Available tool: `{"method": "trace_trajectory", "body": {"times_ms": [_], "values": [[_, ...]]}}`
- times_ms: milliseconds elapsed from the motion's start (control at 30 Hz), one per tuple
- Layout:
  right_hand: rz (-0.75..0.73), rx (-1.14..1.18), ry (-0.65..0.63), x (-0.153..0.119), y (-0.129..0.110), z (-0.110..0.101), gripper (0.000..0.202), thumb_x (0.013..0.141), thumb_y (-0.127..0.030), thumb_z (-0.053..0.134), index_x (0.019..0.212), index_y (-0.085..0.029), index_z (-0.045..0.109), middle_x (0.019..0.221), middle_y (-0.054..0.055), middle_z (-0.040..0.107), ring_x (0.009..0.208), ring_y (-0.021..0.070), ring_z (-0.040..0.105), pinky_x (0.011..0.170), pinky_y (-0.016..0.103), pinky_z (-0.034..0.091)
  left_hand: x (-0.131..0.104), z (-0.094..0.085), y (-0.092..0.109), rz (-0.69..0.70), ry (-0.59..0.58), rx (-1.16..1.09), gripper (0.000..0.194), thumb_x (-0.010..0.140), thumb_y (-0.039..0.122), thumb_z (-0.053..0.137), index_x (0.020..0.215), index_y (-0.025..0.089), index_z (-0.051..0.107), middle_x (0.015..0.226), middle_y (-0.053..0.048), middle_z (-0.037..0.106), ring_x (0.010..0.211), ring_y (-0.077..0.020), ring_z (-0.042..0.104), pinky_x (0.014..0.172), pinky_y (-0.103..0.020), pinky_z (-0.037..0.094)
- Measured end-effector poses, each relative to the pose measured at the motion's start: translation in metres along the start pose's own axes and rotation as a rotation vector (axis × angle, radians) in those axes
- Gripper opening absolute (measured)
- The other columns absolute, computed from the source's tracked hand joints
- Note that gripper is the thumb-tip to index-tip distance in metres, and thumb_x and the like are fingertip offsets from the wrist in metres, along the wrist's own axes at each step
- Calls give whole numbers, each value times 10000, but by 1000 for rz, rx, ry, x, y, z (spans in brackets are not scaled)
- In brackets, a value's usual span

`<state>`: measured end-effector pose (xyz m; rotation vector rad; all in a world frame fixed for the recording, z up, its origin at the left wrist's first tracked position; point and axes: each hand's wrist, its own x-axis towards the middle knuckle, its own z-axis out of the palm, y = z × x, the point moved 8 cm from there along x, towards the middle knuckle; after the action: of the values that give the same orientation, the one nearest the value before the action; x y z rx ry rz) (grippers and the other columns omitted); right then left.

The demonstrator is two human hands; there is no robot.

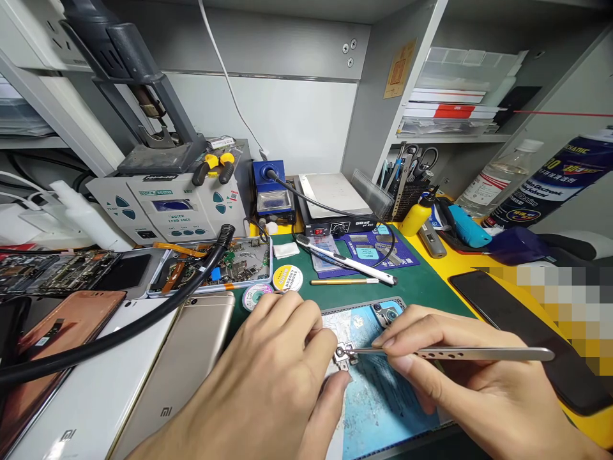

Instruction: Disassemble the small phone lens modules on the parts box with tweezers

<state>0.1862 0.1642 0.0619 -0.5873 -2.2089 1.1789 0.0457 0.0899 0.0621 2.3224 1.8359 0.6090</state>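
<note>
Metal tweezers (483, 353) are pinched in my right hand (460, 364), their tips pointing left at a small metal part (342, 355) with a round black centre. My left hand (282, 364) lies just left of that part, thumb and fingers curled around its side; whether they grip it is hard to tell. Beneath both hands is a blue and white phone-shaped panel (378, 409) with a camera cut-out at its top right corner, lying on a green mat (431, 281).
Several phones, including a gold one (191, 358), lie at the left, crossed by a black hose (143, 322). Behind stand a rework station (177, 204), a parts tray (249, 262) and a heating plate (340, 223). A black phone (527, 338) lies at the right.
</note>
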Motion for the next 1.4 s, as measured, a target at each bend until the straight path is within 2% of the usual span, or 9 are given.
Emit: {"method": "trace_trajectory", "body": {"times_ms": [600,933,1400], "values": [[-34,-11,5,1,-1,3,168,932,-87,650,935,-234,731,915,32,768,513,80,620,419,155,502,-3,-3,2,35,68,5,135,927,248,557,850,190,652,858,-53,563,852,-271,524,803,-501,454],[-46,-22,18,2,-5,3,164,933,-96,648,910,-234,735,891,20,770,454,56,580,407,152,497,-5,-3,4,32,62,21,134,931,262,567,858,190,653,870,-54,573,867,-275,528,789,-502,464],[-46,-29,21,0,-3,2,178,937,-91,643,931,-247,729,911,11,765,477,59,587,426,152,506,-2,-4,2,12,66,21,133,933,244,557,853,193,651,868,-51,566,858,-271,524,770,-488,454]]}}
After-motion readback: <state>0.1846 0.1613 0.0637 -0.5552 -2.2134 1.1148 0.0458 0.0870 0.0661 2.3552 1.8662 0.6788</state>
